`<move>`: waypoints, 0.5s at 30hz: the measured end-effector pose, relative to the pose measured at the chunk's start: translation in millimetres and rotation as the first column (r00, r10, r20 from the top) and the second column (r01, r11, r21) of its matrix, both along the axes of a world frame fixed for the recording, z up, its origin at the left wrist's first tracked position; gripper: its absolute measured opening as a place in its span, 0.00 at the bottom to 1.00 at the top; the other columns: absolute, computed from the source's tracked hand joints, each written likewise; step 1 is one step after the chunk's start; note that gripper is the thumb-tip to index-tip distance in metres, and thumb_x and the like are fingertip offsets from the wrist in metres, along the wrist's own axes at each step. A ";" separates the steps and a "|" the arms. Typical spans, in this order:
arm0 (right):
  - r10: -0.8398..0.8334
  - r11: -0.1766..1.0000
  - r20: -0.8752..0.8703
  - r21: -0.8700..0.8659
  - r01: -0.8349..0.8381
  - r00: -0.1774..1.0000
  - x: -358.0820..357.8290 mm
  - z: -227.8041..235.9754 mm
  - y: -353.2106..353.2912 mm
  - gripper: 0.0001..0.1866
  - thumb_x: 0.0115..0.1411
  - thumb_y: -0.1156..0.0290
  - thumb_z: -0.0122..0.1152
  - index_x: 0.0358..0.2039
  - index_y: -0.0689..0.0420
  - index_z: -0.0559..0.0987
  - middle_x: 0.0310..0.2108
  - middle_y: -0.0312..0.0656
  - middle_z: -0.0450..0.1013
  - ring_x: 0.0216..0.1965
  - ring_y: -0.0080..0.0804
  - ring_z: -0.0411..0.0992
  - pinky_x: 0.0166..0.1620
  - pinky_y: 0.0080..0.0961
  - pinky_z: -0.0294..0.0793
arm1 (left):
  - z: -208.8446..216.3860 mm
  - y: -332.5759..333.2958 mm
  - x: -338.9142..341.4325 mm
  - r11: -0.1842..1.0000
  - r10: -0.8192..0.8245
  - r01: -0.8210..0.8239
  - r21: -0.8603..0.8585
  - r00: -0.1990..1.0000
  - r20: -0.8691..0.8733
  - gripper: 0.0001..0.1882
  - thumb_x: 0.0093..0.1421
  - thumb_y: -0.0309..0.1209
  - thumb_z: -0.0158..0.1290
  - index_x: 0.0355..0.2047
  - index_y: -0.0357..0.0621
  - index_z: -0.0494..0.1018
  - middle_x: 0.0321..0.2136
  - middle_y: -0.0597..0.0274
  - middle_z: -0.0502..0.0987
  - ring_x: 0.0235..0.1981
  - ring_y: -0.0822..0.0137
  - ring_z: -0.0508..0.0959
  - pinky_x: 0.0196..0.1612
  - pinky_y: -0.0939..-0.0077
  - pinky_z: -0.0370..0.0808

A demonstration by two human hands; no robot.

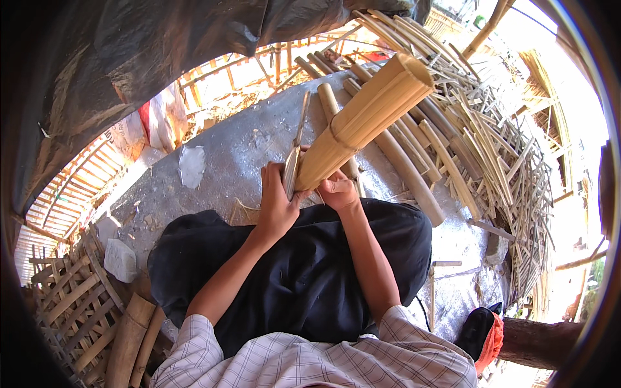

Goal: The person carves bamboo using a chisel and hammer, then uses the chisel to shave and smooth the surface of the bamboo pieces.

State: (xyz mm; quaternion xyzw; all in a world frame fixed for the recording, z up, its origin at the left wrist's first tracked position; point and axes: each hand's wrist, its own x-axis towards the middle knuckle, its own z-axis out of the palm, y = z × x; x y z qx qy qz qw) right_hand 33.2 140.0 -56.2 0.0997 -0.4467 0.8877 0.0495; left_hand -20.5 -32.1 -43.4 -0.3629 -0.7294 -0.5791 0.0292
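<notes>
A thick yellow bamboo tube (pixel 362 113) slants up and away from my lap, its open end at the top right. Fine lines run along its length and a dark ring crosses it. My right hand (pixel 339 191) is closed round its lower end. On the other side, my left hand (pixel 278 197) is closed on a narrow, flat, blade-like piece (pixel 292 169) pressed against the tube's lower end. A thin stick-like part (pixel 302 119) rises from that piece; whether it is a knife or a split strip I cannot tell. My fingers partly hide the tube's lower end.
Several bamboo poles (pixel 407 174) lie on the grey ground sheet (pixel 226 136) ahead and right, beside a heap of split strips (pixel 498 149). A woven bamboo panel (pixel 71 291) and a pale block (pixel 120 260) are at left. Dark sheeting (pixel 162 52) hangs overhead.
</notes>
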 end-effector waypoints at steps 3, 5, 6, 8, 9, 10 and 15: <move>0.016 1.000 0.012 0.009 -0.017 1.000 -0.9 -0.8 1.5 0.57 0.49 0.56 0.81 0.72 0.63 0.58 0.64 0.45 0.69 0.66 0.40 0.67 0.68 0.40 0.63 | -6.5 2.4 5.8 1.000 0.013 -0.013 0.010 1.000 0.011 0.33 0.53 0.23 0.70 0.54 0.36 0.62 0.46 0.47 0.67 0.50 0.46 0.70 0.54 0.53 0.67; 0.033 0.999 -0.015 0.029 -0.032 0.999 -2.3 -1.3 1.4 0.57 0.50 0.54 0.79 0.72 0.63 0.57 0.64 0.47 0.69 0.66 0.42 0.67 0.68 0.41 0.63 | -11.7 3.7 6.3 1.000 0.002 -0.002 0.013 0.999 0.032 0.33 0.53 0.23 0.70 0.54 0.36 0.62 0.46 0.47 0.67 0.49 0.47 0.69 0.54 0.54 0.67; 0.044 0.999 -0.022 0.027 -0.043 0.999 -2.9 -1.4 1.1 0.57 0.50 0.53 0.79 0.72 0.63 0.58 0.63 0.47 0.69 0.65 0.43 0.67 0.68 0.41 0.63 | -14.4 4.0 5.6 1.000 0.013 -0.013 0.010 1.000 -0.012 0.33 0.53 0.22 0.69 0.54 0.36 0.61 0.46 0.47 0.66 0.49 0.48 0.69 0.54 0.55 0.68; 0.049 0.998 -0.046 0.046 -0.047 0.998 -4.5 -1.6 0.3 0.55 0.51 0.50 0.78 0.71 0.63 0.58 0.63 0.49 0.69 0.64 0.44 0.68 0.67 0.42 0.64 | -19.8 4.8 3.8 1.000 0.008 -0.007 0.004 0.996 -0.092 0.33 0.53 0.22 0.69 0.54 0.37 0.60 0.45 0.47 0.65 0.48 0.50 0.68 0.53 0.57 0.68; 0.028 0.999 -0.049 0.036 -0.026 0.998 -5.4 -1.7 -0.1 0.56 0.51 0.50 0.78 0.71 0.63 0.58 0.63 0.50 0.69 0.64 0.44 0.68 0.67 0.42 0.65 | -22.3 5.4 2.8 1.000 0.007 -0.008 -0.008 0.995 -0.095 0.34 0.53 0.22 0.69 0.54 0.37 0.60 0.45 0.48 0.65 0.48 0.51 0.68 0.53 0.58 0.68; 0.023 0.999 -0.052 0.036 -0.021 0.998 -6.1 -2.0 -0.6 0.56 0.51 0.50 0.78 0.71 0.63 0.59 0.63 0.50 0.69 0.64 0.44 0.68 0.67 0.42 0.65 | -24.6 6.2 2.1 1.000 0.005 -0.008 -0.023 0.995 -0.096 0.35 0.53 0.22 0.69 0.55 0.37 0.59 0.45 0.48 0.65 0.47 0.52 0.68 0.52 0.59 0.68; -0.079 0.996 0.029 0.034 0.078 0.996 -8.7 -5.8 -2.8 0.55 0.53 0.50 0.76 0.71 0.65 0.58 0.62 0.56 0.69 0.63 0.49 0.69 0.67 0.45 0.67 | -30.9 6.2 -9.2 0.999 -0.008 0.009 0.045 1.000 -0.021 0.42 0.54 0.23 0.70 0.61 0.39 0.54 0.44 0.53 0.65 0.43 0.59 0.70 0.49 0.63 0.70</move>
